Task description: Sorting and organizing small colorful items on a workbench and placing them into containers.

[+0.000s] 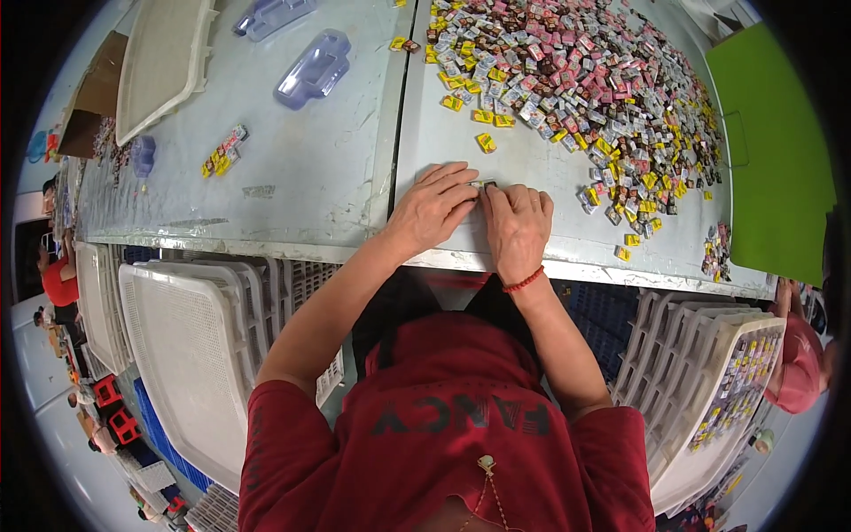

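Just in from the table's front edge, my left hand (434,210) and my right hand (519,223) meet at the fingertips. Between them shows a sliver of small packets (483,184), pale and dark, mostly hidden by the fingers. My left fingers curve over its left side, and my right thumb and fingers pinch its right side. Beyond the hands, a yellow packet (486,143) lies alone. A large spread heap of similar packets (576,66), pink, white, brown and yellow, covers the far right of the table.
Left of the seam lie a short row of packets (223,152) and a clear plastic tray (313,69). A white tray (164,62) rests at the far left. Stacked crates (191,346) stand below at left, more (709,372) at right. A green board (771,151) borders the right.
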Action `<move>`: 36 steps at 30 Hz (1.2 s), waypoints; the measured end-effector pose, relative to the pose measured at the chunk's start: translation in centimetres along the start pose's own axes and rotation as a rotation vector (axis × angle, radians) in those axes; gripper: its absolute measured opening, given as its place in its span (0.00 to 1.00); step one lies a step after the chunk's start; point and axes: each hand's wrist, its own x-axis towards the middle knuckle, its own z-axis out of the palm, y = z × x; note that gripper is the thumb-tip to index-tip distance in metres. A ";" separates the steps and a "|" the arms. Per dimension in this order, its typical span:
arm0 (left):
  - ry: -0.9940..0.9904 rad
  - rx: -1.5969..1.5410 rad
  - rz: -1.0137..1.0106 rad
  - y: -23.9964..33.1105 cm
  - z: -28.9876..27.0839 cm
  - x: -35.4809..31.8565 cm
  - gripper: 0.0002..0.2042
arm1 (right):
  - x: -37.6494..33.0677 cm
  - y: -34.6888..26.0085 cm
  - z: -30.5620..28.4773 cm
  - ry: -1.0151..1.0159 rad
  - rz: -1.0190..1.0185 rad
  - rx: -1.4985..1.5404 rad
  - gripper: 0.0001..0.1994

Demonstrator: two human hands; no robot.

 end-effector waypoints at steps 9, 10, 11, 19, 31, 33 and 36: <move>-0.008 0.027 0.005 -0.2 0.3 0.1 0.07 | -0.4 1.8 0.6 -0.043 -0.011 0.113 0.11; 0.000 0.013 -0.007 -0.3 0.4 0.1 0.07 | -0.4 1.9 0.5 -0.039 -0.012 0.113 0.11; 0.000 0.019 -0.013 -0.3 0.3 0.0 0.07 | -0.6 1.6 0.5 -0.021 -0.047 0.051 0.12; 0.076 0.102 -0.014 0.9 -2.5 0.4 0.18 | -0.9 1.4 -0.2 -0.051 -0.101 -0.074 0.12; -0.173 0.191 -0.092 0.8 -3.6 1.0 0.15 | -0.9 1.3 -0.6 -0.017 -0.062 -0.009 0.12; -0.114 0.155 -0.073 0.2 -3.4 0.5 0.14 | -0.9 1.3 -0.6 -0.028 -0.039 0.020 0.12; -0.011 0.079 -0.081 -0.3 -2.8 -0.6 0.14 | -1.2 1.0 -0.6 -0.034 -0.030 0.052 0.11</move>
